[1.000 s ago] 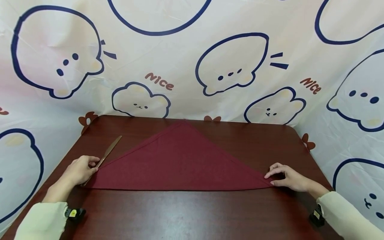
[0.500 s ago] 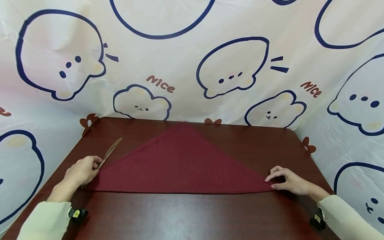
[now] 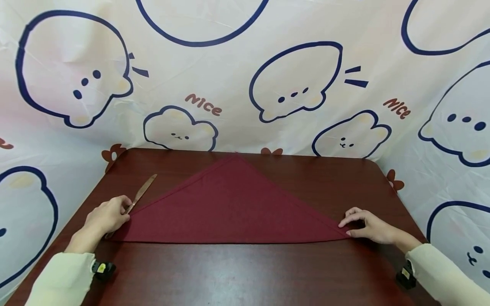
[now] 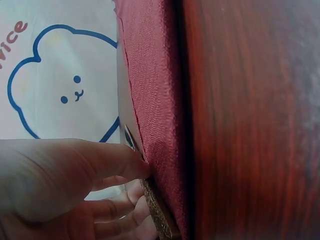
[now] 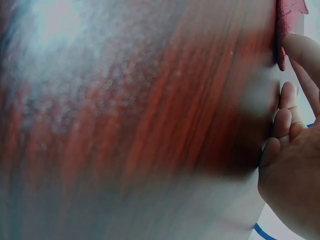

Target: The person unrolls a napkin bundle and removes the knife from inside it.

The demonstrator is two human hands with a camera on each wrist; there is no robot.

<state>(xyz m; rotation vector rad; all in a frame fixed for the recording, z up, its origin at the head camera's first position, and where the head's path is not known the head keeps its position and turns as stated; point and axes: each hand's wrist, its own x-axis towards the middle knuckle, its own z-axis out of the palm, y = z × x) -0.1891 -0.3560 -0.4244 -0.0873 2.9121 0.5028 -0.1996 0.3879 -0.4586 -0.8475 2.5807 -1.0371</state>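
A dark red cloth (image 3: 233, 204) lies on the table as a wide triangle, its tip at the back and its long edge toward me. At its left corner is a gold-coloured table knife (image 3: 146, 185), slanting with the blade pointing away. My left hand (image 3: 106, 217) pinches the knife's patterned handle (image 4: 158, 210); in the left wrist view the thumb sits at the cloth's edge, fingers on the handle's other side. My right hand (image 3: 369, 228) touches the cloth's right corner with thumb and index finger, a gap between their tips. The right wrist view shows only that corner (image 5: 289, 25) of the cloth.
The brown wooden table (image 3: 245, 276) has rounded far corners. A white sheet (image 3: 229, 76) printed with blue-outlined cartoon shapes rises behind it and along both sides. Black camera bands sit at both wrists, below pale sleeves (image 3: 61, 276).
My left hand has shifted slightly to the right, and the knife tip has moved a little with it. The right hand and the cloth stay about where they were.
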